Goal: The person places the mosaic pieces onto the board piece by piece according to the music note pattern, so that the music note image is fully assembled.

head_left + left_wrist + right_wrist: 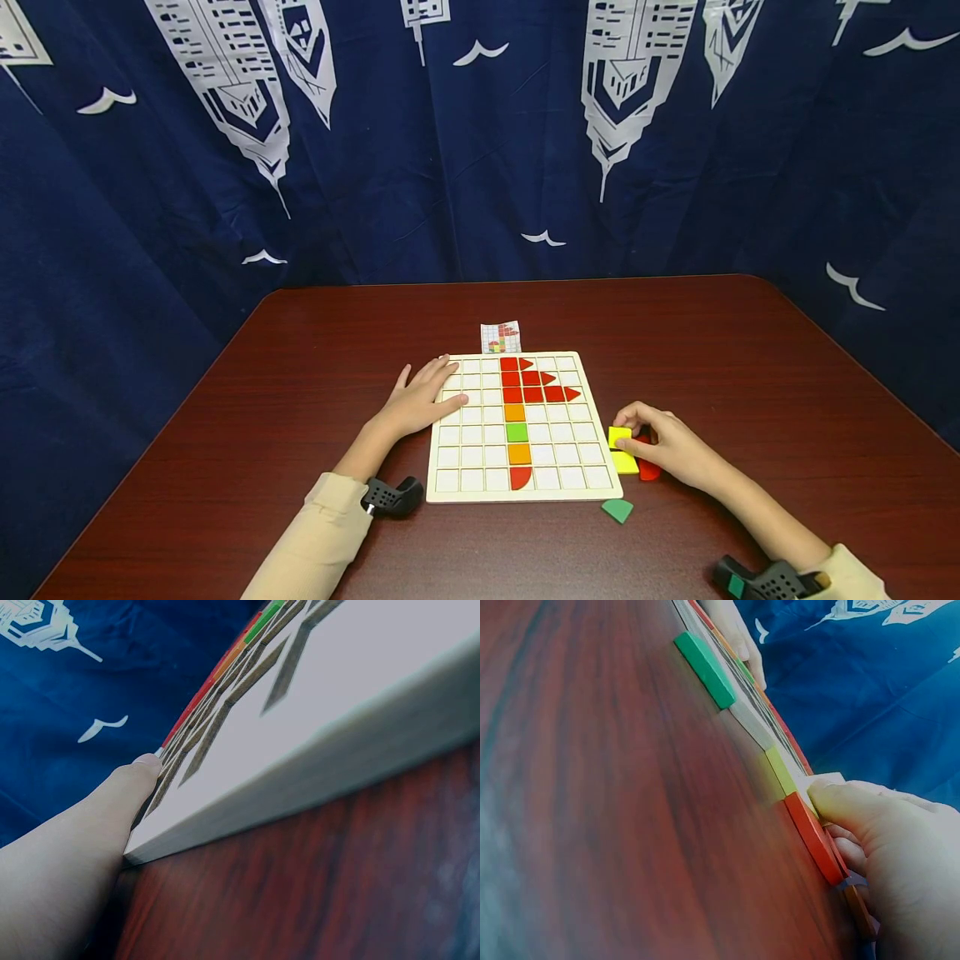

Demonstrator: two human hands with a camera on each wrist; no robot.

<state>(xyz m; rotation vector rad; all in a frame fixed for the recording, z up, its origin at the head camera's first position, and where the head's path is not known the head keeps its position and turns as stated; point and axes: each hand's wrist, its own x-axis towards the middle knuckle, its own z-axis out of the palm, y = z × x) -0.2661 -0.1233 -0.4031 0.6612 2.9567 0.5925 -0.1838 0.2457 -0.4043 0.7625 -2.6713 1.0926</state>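
Thumb and fingers of the right hand pinch a yellow square, right beside the grid board! A second yellow piece and a red piece sit close by; across, the left hand rests on the board's left side, fingers spread, grasping nothing; green piece near the lower right corner

From my end I see a pale gridded board lying flat, red, orange and green pieces in its cells; a yellow square is pinched beside its right edge.
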